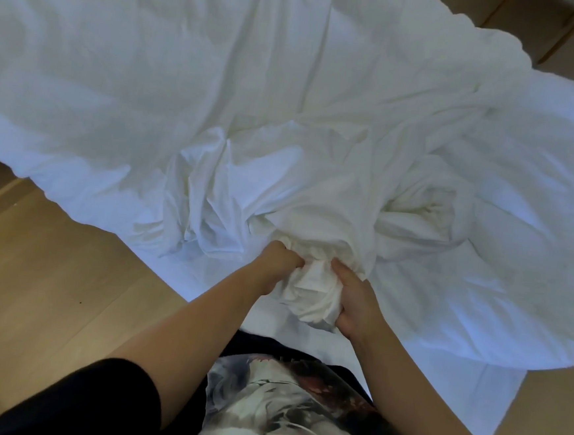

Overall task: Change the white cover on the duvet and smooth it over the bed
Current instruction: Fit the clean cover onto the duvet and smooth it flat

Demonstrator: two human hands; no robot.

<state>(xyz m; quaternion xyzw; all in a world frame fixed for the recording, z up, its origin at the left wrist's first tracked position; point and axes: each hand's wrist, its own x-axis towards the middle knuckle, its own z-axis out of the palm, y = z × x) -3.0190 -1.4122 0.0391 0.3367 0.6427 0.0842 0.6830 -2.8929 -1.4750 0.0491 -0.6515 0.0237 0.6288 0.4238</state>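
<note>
Fingers [292,261] tight around bunched cover [310,294]

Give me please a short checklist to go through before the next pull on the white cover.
1. Left hand grips the bunched cover: ok.
2. Right hand grips the same bunch from the other side: ok.
3. Cover smooth around the bunch: not ok, deep folds spread out from it.
4. What is inside the bunch: cannot tell, the fabric hides it.
5. Hanging edge clear of the floor: cannot tell.
</note>
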